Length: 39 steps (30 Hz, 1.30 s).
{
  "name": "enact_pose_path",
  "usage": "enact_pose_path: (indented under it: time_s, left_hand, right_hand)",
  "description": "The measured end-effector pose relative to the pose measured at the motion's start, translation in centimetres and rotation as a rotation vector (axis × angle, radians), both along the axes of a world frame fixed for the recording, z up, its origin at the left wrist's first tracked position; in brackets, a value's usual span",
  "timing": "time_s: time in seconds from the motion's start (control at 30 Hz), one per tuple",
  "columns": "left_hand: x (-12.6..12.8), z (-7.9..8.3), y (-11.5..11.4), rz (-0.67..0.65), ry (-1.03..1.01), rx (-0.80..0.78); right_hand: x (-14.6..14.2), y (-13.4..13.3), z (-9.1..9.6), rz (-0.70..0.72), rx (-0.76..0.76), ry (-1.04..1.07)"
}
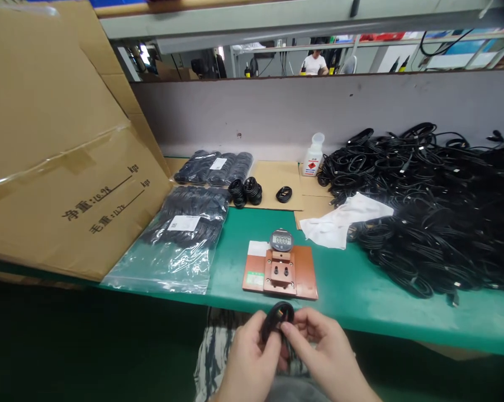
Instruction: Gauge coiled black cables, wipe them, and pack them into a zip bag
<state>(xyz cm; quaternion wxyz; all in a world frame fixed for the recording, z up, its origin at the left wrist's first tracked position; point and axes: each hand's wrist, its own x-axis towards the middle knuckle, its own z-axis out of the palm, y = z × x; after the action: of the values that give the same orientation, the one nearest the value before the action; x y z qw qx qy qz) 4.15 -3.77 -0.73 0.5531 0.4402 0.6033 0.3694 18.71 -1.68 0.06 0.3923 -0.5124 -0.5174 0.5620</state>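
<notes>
Left hand (251, 350), right hand (325, 347) | angled inward | both holding black cable (270, 320)

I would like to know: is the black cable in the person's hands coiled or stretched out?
Coiled: the black cable forms a round loop, which the left hand and right hand hold.

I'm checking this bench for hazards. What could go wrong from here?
The bottle with the red hazard mark stands right beside the cable pile; pulling a cable free might tip it. The digital gauge fixture sits near the front edge of the green table, where a forearm could bump it. Cables in that jumbled pile may snag on one another.
</notes>
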Motion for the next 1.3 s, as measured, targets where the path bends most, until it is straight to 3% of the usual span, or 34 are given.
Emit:
enact_pose_path:
  time_s: [0.27,0.47,0.67,0.8,0.93,1.1,1.17,1.3]
  left_hand:
    - [-0.5,0.4,0.5,0.01,-0.134,0.005]
    - [-0.6,0.4,0.8,0.067,-0.174,0.019]
    - [-0.5,0.6,1.5,-0.038,-0.366,-0.05]
    - [-0.6,0.6,1.5,-0.075,-0.324,-0.126]
    - [-0.5,0.2,1.3,-0.133,-0.263,-0.198]
    - [-0.2,-0.4,1.3,-0.147,-0.275,-0.271]
    - [-0.3,-0.3,1.4,-0.123,-0.207,-0.175]
    - [-0.7,0.1,1.8,-0.119,0.025,0.17]
  right_hand:
    - [0.1,1.3,-0.1,0.111,0.333,0.004]
    - [0.6,2.6,0.4,0.191,0.458,0.003]
    - [1.2,3.4,1.2,0.33,0.446,-0.01]
    - [1.9,3.9,1.0,0.378,0.496,-0.074]
    - [2.5,4.5,0.6,0.412,0.643,-0.169]
    - [2.6,4.6,0.5,0.445,0.721,-0.159]
    - [2.6,4.6,0.5,0.426,0.759,-0.163]
    - [2.5,4.9,0.0,0.405,0.867,-0.23]
